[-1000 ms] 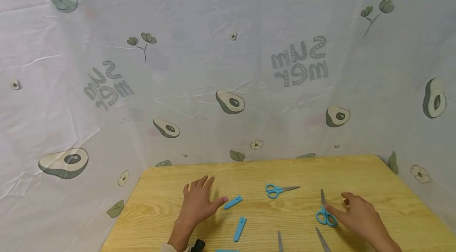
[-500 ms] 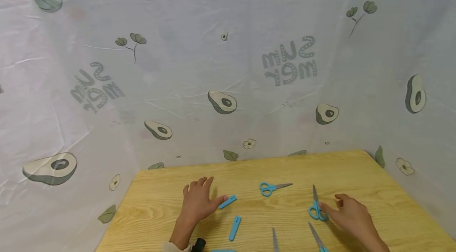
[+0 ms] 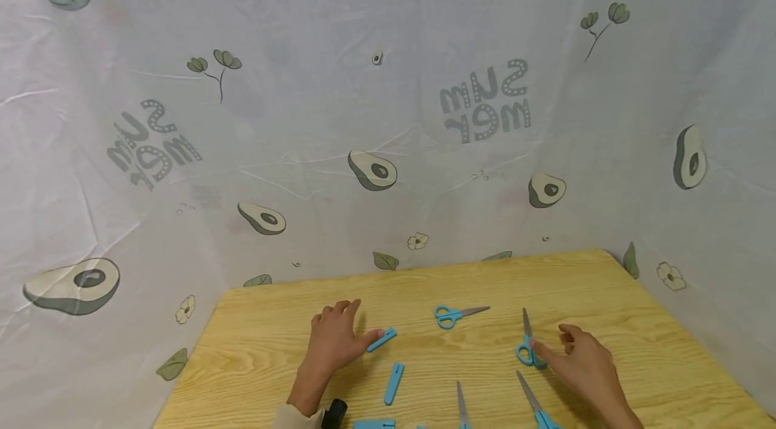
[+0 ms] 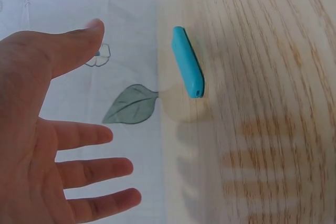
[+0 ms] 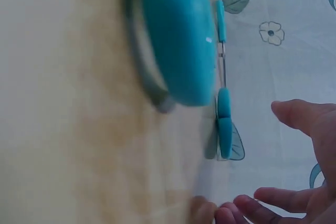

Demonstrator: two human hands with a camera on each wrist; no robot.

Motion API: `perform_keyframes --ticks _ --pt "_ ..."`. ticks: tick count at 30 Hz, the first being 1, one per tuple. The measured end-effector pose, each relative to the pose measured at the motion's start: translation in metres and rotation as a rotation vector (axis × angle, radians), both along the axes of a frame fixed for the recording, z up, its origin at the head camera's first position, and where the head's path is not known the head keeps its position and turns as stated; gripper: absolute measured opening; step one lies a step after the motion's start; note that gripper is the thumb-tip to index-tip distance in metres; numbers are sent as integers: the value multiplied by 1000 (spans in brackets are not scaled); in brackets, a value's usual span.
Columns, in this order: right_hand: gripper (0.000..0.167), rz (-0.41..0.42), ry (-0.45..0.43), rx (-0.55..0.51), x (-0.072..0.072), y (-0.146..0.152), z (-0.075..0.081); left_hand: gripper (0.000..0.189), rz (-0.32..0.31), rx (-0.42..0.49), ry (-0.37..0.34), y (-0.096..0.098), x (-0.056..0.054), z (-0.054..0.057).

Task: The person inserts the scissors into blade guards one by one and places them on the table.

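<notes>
Left fingers off blue sheath — gap only in left wrist view

On the table, one sheath lies just right of your left hand's thumb; a second sheath, nearer you. First scissors: between your hands, farther out than either thumb. Second scissors: just left of your right hand's fingers; third scissors, nearer you. Curtain: behind the table.

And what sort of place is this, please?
Probably a screened-off tabletop workspace: a pale avocado-printed sheet hangs behind a yellowish wood-grain table, where blue-handled metal scissors lie.
</notes>
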State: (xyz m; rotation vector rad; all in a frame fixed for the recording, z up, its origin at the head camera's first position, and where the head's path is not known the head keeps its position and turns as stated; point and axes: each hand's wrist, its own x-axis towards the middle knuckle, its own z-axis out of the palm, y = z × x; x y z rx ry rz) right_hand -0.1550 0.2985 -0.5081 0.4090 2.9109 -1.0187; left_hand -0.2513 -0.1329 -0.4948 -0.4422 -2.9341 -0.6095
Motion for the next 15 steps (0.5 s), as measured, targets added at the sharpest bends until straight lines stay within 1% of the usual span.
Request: perform_keyframes --ticks 4,8,11,15 --pt "101 7 25 -8 4 -3 -4 83 -3 -13 -25 3 -1 0" --pt "104 17 49 15 5 -7 -5 84 -11 -21 -59 6 -2 -1" --pt "104 22 58 37 6 -10 -5 84 -20 -28 -77 9 -2 -4" --pt "99 32 64 68 5 -13 -5 83 -37 -53 -95 12 -3 -10"
